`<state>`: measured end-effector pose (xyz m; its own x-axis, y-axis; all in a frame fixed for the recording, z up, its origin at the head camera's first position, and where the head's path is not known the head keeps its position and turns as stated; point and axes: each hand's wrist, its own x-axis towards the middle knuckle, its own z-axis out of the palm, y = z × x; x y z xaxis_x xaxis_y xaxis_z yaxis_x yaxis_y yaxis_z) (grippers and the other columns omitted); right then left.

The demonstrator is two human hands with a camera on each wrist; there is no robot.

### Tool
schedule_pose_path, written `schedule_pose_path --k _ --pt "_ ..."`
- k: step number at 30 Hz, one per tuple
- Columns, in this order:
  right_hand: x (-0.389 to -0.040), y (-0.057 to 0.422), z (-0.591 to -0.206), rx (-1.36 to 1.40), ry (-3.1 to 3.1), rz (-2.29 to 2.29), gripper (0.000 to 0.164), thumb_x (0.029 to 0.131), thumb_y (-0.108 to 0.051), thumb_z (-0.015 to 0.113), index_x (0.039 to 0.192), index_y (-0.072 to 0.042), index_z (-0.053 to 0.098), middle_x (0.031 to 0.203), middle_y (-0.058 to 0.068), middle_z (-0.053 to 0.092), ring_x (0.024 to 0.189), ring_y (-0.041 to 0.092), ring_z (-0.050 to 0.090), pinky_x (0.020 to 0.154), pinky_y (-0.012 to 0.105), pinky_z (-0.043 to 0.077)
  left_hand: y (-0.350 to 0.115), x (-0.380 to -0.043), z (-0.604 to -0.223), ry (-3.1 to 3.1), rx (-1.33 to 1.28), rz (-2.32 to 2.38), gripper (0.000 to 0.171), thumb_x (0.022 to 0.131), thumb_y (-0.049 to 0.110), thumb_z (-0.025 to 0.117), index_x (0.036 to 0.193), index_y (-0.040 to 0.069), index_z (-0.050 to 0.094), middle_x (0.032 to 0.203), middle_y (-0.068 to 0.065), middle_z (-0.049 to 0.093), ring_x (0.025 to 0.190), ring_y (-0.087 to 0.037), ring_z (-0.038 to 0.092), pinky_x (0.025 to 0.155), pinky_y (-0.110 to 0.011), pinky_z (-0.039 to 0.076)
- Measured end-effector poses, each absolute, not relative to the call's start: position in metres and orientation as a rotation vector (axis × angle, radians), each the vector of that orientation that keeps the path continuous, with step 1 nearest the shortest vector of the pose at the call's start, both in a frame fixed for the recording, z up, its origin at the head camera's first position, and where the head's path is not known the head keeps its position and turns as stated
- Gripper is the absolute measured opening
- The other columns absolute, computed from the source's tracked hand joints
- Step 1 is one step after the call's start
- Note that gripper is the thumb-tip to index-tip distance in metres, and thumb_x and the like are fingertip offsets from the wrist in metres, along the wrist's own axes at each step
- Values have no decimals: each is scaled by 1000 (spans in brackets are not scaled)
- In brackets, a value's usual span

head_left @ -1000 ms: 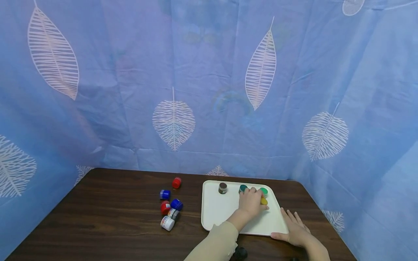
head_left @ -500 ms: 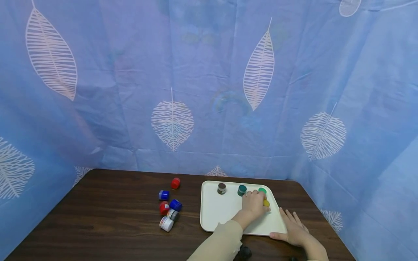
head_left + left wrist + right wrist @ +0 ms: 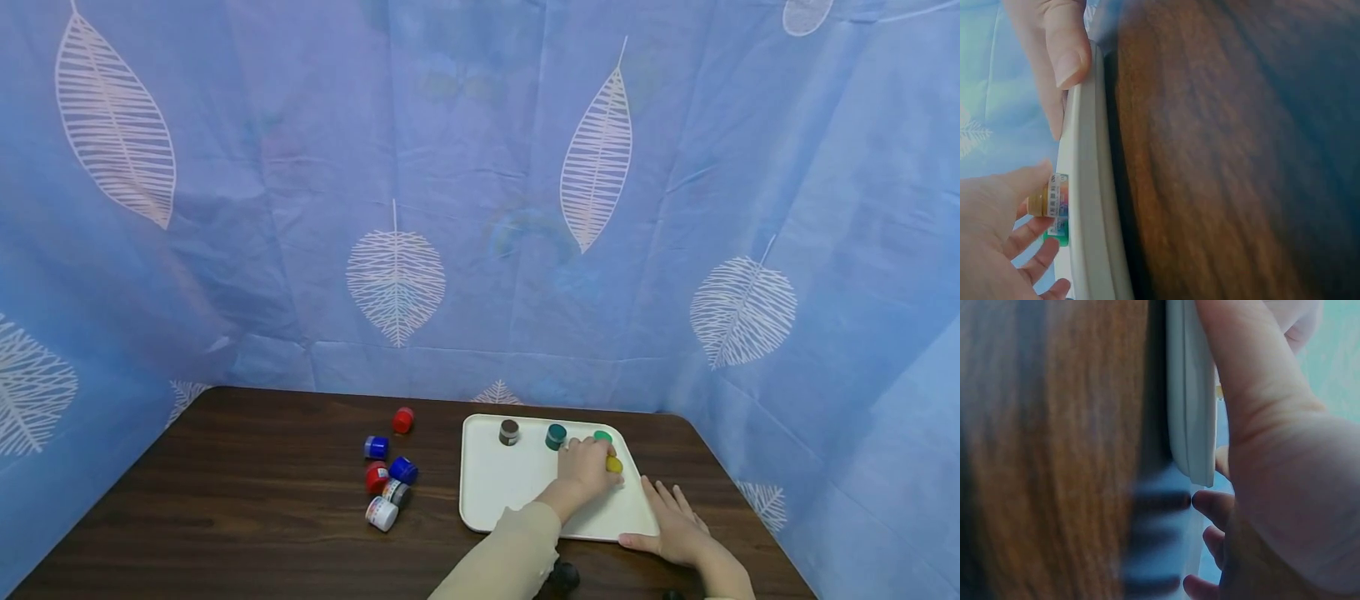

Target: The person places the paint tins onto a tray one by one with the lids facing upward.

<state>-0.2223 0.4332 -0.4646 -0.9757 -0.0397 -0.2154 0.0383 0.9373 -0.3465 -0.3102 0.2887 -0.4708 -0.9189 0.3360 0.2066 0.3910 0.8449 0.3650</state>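
Yellow-lidded jar (image 3: 1059,195), long axis upright, lid (image 3: 1036,204) up; left hand (image 3: 583,469) pinching it, right hand (image 3: 678,532) spread.

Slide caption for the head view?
Left hand holds a yellow-capped jar at the white tray; right hand touches its corner.

Soft, diffuse light fills the head view; both wrist views look hazy, the wood-grain tabletop (image 3: 1210,156) blurred and dim.
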Motion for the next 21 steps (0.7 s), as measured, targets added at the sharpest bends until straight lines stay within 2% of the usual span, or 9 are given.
schedule_pose_path --k 9,14,21 --pt "-224 436 -468 6 2881 -512 113 82 -64 64 153 5 10 153 40 10 138 64 0 97 83 14 264 -306 -457 -2867 -692 -597 48 79 57 73 124 42 62 110 17 65 98 -12 59 82 -34 49" --pt "-224 435 -469 -2 2878 -521 113 82 -64 64 153 5 10 153 40 10 138 64 0 97 84 13 243 -300 -450 -2834 -744 -653 50 78 60 72 124 41 62 113 18 65 103 -13 60 84 -36 50" --pt "-223 435 -465 -5 2866 -520 112 84 -63 63 152 7 10 152 41 9 137 65 0 96 84 14 212 -291 -439 -2785 -731 -751 43 82 53 72 122 37 64 113 15 67 100 -11 60 78 -34 49"
